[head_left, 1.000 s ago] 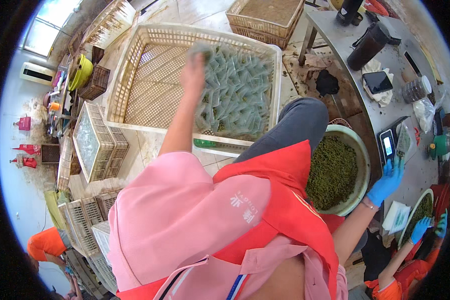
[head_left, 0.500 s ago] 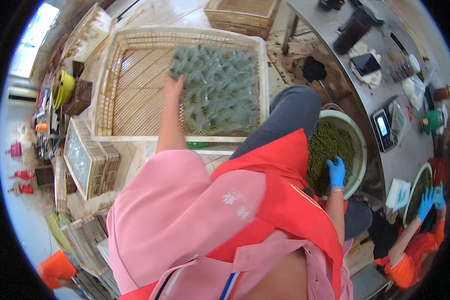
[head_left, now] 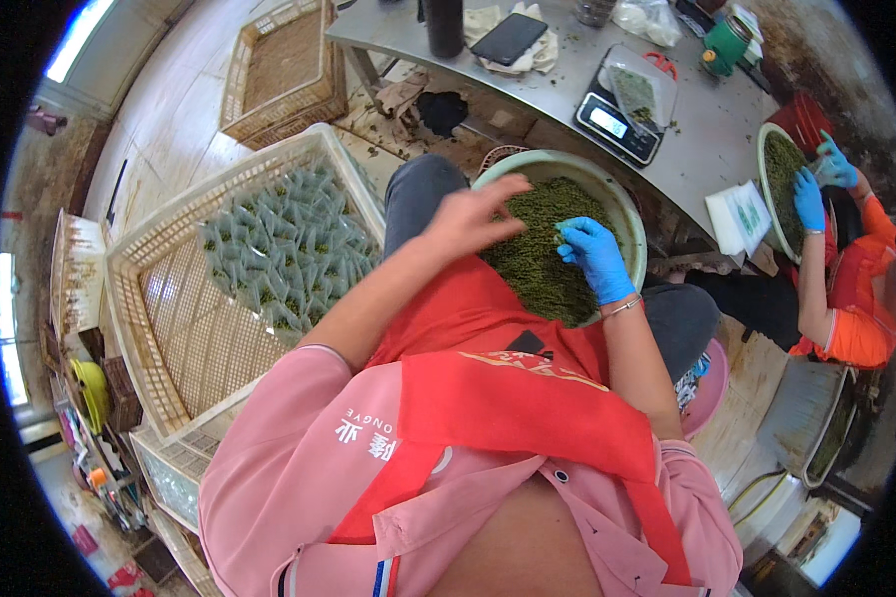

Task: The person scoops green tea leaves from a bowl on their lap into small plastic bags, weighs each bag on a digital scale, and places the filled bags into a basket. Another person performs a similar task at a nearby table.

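A pale green basin (head_left: 635,231) full of small dark green pellets or dried leaves (head_left: 533,264) sits between my knees. Bare, my left hand (head_left: 476,214) hangs over the basin's left side with fingers apart and nothing visible in them. My right hand (head_left: 597,261), in a blue glove, is above the pellets with its fingertips pinched together. Some pale greenish bit shows at those fingertips, too small to name. Left of my knee, a cream slatted plastic crate (head_left: 134,328) holds many small clear bags (head_left: 284,249) of green contents, standing packed together on its far right side.
A metal table (head_left: 388,25) runs along the far right, bearing a digital scale (head_left: 617,124) with a clear bag, a phone (head_left: 509,39) and a dark flask (head_left: 444,28). At right, a co-worker in orange, with blue gloves, works over another basin (head_left: 767,184). A pink tub (head_left: 709,390) stands beside my right leg.
My left hand has left the bagged crate and come right, over the basin. My right hand has risen off the pellets and its fingers have closed to a pinch. The view has turned rightward.
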The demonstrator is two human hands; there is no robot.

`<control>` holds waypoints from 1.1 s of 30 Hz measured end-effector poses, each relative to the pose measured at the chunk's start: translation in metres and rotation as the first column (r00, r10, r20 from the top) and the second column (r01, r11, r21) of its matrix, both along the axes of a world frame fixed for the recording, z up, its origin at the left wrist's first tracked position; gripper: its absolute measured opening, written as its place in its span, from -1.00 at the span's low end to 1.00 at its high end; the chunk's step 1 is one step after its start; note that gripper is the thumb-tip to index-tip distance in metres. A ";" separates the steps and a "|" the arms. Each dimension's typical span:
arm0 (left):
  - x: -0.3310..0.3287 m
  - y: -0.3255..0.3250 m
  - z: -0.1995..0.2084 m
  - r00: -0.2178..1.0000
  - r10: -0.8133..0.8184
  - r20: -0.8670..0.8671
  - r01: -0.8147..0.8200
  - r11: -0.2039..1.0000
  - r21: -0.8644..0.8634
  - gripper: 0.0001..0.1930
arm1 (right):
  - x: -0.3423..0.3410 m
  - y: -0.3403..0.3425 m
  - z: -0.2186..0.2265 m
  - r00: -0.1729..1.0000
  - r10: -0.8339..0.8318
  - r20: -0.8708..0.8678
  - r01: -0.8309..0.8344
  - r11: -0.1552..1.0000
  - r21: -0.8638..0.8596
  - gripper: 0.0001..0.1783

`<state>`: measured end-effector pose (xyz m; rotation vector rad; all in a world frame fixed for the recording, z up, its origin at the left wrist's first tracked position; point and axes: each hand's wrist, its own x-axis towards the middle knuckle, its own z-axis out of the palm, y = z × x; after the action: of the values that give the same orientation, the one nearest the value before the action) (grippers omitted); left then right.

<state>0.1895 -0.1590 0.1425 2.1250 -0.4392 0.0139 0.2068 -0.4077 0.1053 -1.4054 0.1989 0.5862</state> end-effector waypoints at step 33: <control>0.022 -0.069 -0.026 0.924 -0.067 -0.377 -0.104 0.904 -0.414 -0.74 | 0.039 -0.003 0.026 0.957 0.092 0.274 -0.016 0.963 -0.270 -0.84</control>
<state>0.2119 -0.2278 0.1168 1.6418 -0.1585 -0.2696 0.2459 -0.4105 0.1317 -1.7429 0.0066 0.4047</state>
